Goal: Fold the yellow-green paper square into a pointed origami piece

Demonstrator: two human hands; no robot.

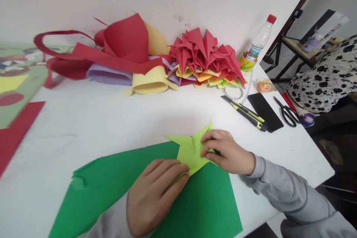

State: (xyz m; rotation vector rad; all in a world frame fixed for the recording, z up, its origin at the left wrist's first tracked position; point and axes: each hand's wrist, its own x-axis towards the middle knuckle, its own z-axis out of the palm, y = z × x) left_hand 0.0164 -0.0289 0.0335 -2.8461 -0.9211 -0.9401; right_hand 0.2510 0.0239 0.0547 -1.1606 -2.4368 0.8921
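A small light-green folded paper piece [191, 148] with pointed flaps lies on a large dark-green paper sheet [206, 200] on the white table [106, 122]. My left hand [156, 193] rests on the dark sheet, its fingers together and pressing the near corner of the folded piece. My right hand [225, 152] comes in from the right in a grey sleeve, its fingers pinched on the piece's right flap.
Against the wall lie curled red, yellow and lilac sheets [125, 55] and a heap of folded red paper shapes [203, 57]. At right: plastic bottle [259, 41], tape roll [233, 92], utility knife [247, 113], black phone [264, 111], scissors [287, 111]. Red paper [16, 130] lies at left.
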